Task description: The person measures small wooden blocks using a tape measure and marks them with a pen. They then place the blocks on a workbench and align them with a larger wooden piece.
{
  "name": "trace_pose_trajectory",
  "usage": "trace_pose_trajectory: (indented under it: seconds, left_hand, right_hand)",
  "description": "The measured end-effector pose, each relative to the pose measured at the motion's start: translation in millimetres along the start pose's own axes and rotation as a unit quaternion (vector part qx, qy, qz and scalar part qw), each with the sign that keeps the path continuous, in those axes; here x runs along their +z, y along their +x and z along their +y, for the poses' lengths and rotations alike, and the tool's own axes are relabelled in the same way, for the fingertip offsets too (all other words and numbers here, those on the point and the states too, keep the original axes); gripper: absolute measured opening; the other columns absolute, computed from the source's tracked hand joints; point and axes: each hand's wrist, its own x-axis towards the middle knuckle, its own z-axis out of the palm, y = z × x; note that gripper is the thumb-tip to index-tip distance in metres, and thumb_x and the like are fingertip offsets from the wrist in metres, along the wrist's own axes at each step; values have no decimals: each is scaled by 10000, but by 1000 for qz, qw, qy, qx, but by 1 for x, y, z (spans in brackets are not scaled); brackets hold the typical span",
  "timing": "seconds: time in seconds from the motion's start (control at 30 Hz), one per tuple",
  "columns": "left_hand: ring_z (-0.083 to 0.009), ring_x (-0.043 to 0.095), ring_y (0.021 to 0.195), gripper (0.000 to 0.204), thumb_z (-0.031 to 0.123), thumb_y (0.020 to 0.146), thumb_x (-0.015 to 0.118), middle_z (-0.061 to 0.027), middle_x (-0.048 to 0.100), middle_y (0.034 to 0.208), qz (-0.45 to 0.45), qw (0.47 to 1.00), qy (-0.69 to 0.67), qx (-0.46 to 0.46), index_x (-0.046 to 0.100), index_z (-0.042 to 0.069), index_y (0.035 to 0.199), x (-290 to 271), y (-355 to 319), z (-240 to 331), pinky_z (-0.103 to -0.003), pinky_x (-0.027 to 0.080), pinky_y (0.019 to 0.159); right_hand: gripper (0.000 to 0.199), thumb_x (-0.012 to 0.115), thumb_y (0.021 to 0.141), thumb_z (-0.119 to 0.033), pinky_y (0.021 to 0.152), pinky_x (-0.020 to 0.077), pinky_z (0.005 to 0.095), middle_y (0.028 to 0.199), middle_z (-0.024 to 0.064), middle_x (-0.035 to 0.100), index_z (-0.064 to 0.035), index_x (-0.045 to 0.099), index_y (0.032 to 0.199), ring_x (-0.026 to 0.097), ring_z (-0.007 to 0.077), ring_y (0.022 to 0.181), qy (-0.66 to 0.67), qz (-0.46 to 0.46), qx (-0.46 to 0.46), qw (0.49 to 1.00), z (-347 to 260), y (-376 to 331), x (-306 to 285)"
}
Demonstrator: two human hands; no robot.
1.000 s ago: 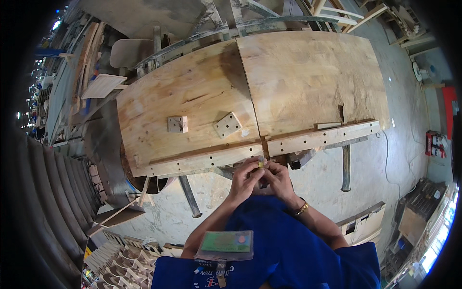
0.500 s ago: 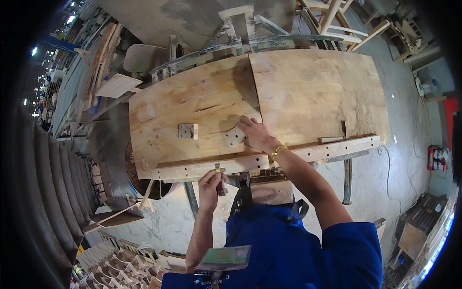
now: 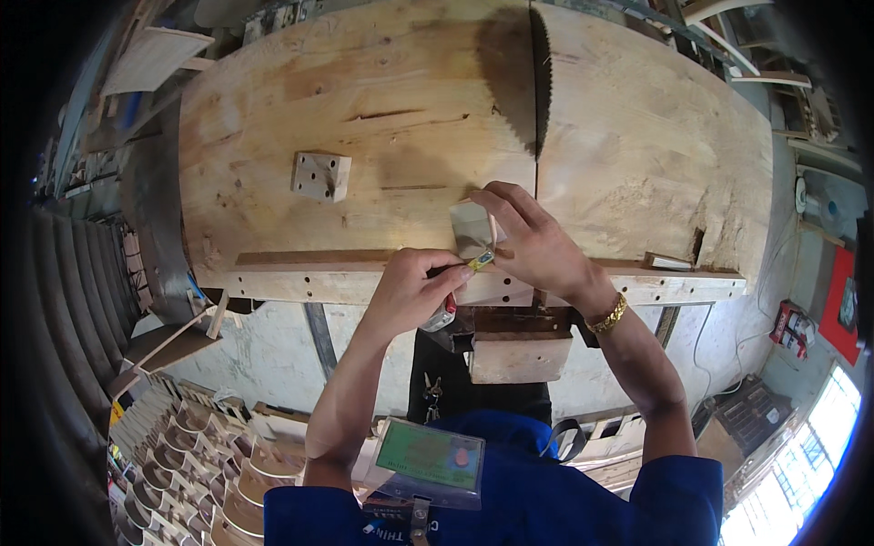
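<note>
My left hand (image 3: 421,289) is closed round a tape measure (image 3: 443,314) with a red and silver case. A short bit of its yellow blade (image 3: 481,261) reaches to the lower edge of a small wooden block (image 3: 470,226). My right hand (image 3: 537,241), a gold band on its wrist, grips that block by its right side and holds it tilted over the near part of the wooden table (image 3: 410,150). Fingers hide part of the block. A second block (image 3: 320,176) with several drilled holes lies on the table to the left.
A toothed circular saw blade (image 3: 543,82) stands up through a slot in the table. A wooden rail with holes (image 3: 346,287) runs along the near edge. A small offcut (image 3: 667,262) lies by it at right. Curved wooden parts (image 3: 182,464) are stacked at lower left.
My right hand has lifted the block off the table and brought it nearer. My left hand has moved up and right, bringing the tape measure to the block. The view has shifted closer.
</note>
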Motion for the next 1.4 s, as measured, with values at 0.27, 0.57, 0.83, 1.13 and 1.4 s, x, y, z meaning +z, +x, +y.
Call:
trace_pose_trajectory:
  seconds: [0.27,0.57,0.83,1.13,1.4]
  left_hand:
    - [-71,559,551,202,138,881,644,-70,648,658,-61,995,-11,-83,678,-49,814,-11,13,7,-222,435,506]
    - [-83,578,571,197,139,850,678,-71,644,662,-72,988,-14,-138,674,-54,809,-6,21,7,-228,446,518]
    - [-96,611,555,244,200,835,703,-70,640,629,-42,993,52,-93,698,-43,817,-5,17,17,-252,461,498]
    - [-89,610,566,233,154,825,715,-72,637,633,-14,995,-19,-102,660,-72,843,-3,8,7,-243,463,495]
    - [-96,616,550,239,159,818,725,-76,638,627,-11,992,-1,-129,667,-72,831,-3,10,10,-241,458,487]
  right_hand:
    - [715,760,665,18,837,553,328,1275,101,497,-122,479,1307,598,250,994,161,-42,41,985,18,-4,-5]
    - [723,713,662,71,862,549,348,1318,120,497,-105,472,1320,582,283,1108,172,-44,14,984,21,-11,0]
    - [548,762,710,5,877,551,347,1302,160,517,-8,532,1207,596,269,1103,278,29,106,954,9,-36,10]
    - [403,743,766,-55,858,523,376,1174,191,603,16,593,1134,617,341,1053,181,146,121,965,-18,-48,36]
    - [336,713,783,-29,844,529,371,1136,208,620,26,620,1102,635,336,1018,181,172,144,958,-22,-49,41]
